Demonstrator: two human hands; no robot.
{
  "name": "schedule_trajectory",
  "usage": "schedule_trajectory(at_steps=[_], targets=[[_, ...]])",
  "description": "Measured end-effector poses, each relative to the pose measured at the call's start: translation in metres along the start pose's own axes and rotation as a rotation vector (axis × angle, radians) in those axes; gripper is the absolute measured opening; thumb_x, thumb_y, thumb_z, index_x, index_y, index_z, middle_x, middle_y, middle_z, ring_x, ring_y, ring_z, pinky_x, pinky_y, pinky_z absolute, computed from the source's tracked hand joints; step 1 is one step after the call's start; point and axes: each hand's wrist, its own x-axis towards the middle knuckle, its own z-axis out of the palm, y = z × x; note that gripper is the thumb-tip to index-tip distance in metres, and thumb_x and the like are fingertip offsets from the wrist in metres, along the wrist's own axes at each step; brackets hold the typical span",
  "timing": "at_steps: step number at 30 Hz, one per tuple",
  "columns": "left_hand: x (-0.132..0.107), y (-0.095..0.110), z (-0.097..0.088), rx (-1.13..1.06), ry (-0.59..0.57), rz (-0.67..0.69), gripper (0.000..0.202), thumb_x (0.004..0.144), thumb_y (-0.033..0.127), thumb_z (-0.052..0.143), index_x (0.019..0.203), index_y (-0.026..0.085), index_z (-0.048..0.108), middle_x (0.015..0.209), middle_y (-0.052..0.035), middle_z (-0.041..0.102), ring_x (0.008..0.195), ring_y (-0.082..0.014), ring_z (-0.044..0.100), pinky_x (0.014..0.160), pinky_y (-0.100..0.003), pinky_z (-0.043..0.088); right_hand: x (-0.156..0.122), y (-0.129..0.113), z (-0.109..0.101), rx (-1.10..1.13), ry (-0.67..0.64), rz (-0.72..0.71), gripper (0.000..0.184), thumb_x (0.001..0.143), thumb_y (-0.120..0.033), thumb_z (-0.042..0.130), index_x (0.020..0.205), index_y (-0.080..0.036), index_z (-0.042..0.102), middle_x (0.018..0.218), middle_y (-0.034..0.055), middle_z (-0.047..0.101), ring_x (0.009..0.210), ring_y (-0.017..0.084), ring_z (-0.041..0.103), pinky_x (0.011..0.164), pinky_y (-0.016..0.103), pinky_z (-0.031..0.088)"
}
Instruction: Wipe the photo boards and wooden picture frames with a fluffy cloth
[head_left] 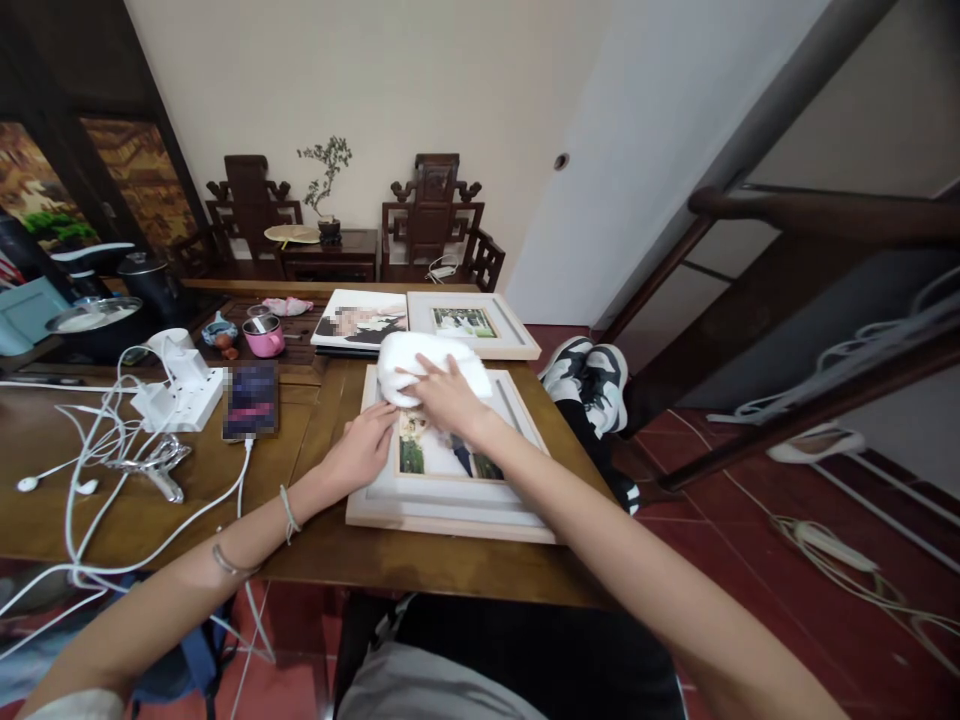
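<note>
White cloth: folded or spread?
Folded: the white cloth makes a thick, compact pad under the right hand, covering only part of the near picture frame.

A fluffy white cloth [401, 358], bunched into a thick, rounded wad, sits at the center of the view, overlapping the upper edge of a picture frame [442, 497]. The frame has a pale wooden border and light gray inner margin; it lies flat, face up, just below center. Its photo [412, 455], green at the lower corners, is partly covered.

Pink mug [265, 342], white power strip [196, 406] beside a phone [251, 396], bonsai [328, 160] between carved chairs [436, 210]
</note>
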Motion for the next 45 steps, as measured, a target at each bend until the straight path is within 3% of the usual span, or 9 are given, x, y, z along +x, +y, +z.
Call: schedule_trajectory(at_steps=[4, 9, 13, 19, 23, 31, 34, 41, 45], targets=[[0.000, -0.001, 0.003, -0.010, -0.002, -0.025, 0.039, 0.094, 0.015, 0.037, 0.126, 0.013, 0.059, 0.141, -0.0126, 0.053, 0.136, -0.0247, 0.044, 0.114, -0.046, 0.037, -0.034, 0.042, 0.000, 0.009, -0.054, 0.140, 0.053, 0.079, 0.001, 0.047, 0.122, -0.022, 0.066, 0.139, 0.0115, 0.056, 0.142, 0.034, 0.027, 0.104, 0.074, 0.021], [-0.002, -0.003, 0.005, 0.010, 0.012, -0.046, 0.042, 0.091, 0.011, 0.037, 0.128, 0.015, 0.057, 0.141, -0.0116, 0.053, 0.136, -0.0232, 0.044, 0.114, -0.047, 0.036, -0.086, 0.079, -0.003, -0.045, -0.068, 0.267, 0.059, 0.073, 0.005, 0.039, 0.120, -0.016, 0.068, 0.138, 0.0162, 0.056, 0.140, 0.036, 0.031, 0.106, 0.069, 0.027], [-0.004, -0.004, 0.008, 0.016, 0.001, -0.062, 0.053, 0.083, -0.001, 0.033, 0.130, 0.013, 0.055, 0.145, -0.0129, 0.048, 0.138, -0.0223, 0.041, 0.115, -0.050, 0.033, -0.134, 0.062, -0.010, -0.025, -0.087, 0.154, 0.062, 0.066, 0.007, 0.039, 0.115, -0.013, 0.071, 0.136, 0.0144, 0.058, 0.140, 0.035, 0.033, 0.109, 0.060, 0.030], [-0.006, 0.000, 0.007, 0.009, -0.008, -0.061, 0.058, 0.080, -0.004, 0.032, 0.130, 0.014, 0.054, 0.146, -0.0119, 0.047, 0.139, -0.0220, 0.039, 0.117, -0.049, 0.030, -0.210, 0.027, -0.016, 0.140, -0.081, 0.016, 0.059, 0.062, 0.002, 0.042, 0.100, -0.028, 0.076, 0.133, 0.0037, 0.062, 0.136, 0.029, 0.041, 0.109, 0.053, 0.038], [-0.006, -0.003, 0.005, -0.013, -0.015, -0.048, 0.057, 0.081, -0.001, 0.034, 0.133, 0.015, 0.052, 0.147, -0.0122, 0.045, 0.140, -0.0229, 0.038, 0.116, -0.050, 0.031, -0.199, 0.037, -0.011, 0.117, -0.068, 0.126, 0.058, 0.066, 0.001, 0.041, 0.105, -0.027, 0.075, 0.135, 0.0057, 0.060, 0.126, 0.028, 0.054, 0.103, 0.045, 0.045], [-0.007, -0.010, 0.007, -0.039, -0.017, -0.022, 0.060, 0.080, -0.001, 0.034, 0.135, 0.015, 0.051, 0.147, -0.0124, 0.046, 0.139, -0.0227, 0.039, 0.116, -0.050, 0.032, -0.093, 0.077, 0.000, -0.013, -0.018, 0.280, 0.062, 0.072, 0.004, 0.039, 0.125, -0.016, 0.065, 0.138, 0.0147, 0.056, 0.135, 0.034, 0.041, 0.105, 0.050, 0.040], [-0.009, -0.011, 0.010, -0.042, 0.025, -0.009, 0.058, 0.081, -0.001, 0.033, 0.133, 0.017, 0.051, 0.144, -0.0111, 0.049, 0.138, -0.0218, 0.041, 0.115, -0.050, 0.034, -0.107, 0.072, 0.001, -0.019, 0.003, 0.146, 0.062, 0.068, 0.007, 0.040, 0.118, -0.014, 0.069, 0.143, 0.0133, 0.051, 0.139, 0.036, 0.033, 0.109, 0.056, 0.034], [-0.008, -0.005, 0.009, -0.014, 0.028, -0.017, 0.054, 0.082, 0.000, 0.033, 0.131, 0.012, 0.053, 0.143, -0.0145, 0.050, 0.137, -0.0235, 0.043, 0.115, -0.046, 0.036, -0.214, 0.020, -0.016, 0.123, -0.069, -0.003, 0.063, 0.061, 0.006, 0.041, 0.102, -0.028, 0.075, 0.136, 0.0059, 0.059, 0.139, 0.028, 0.036, 0.109, 0.051, 0.038], [-0.008, 0.000, 0.006, 0.010, -0.003, -0.045, 0.056, 0.082, -0.001, 0.032, 0.133, 0.014, 0.051, 0.145, -0.0139, 0.047, 0.138, -0.0234, 0.041, 0.115, -0.048, 0.034, -0.209, 0.010, -0.018, 0.136, -0.091, 0.009, 0.065, 0.065, 0.005, 0.040, 0.113, -0.025, 0.072, 0.133, 0.0083, 0.061, 0.138, 0.028, 0.038, 0.107, 0.046, 0.042]])
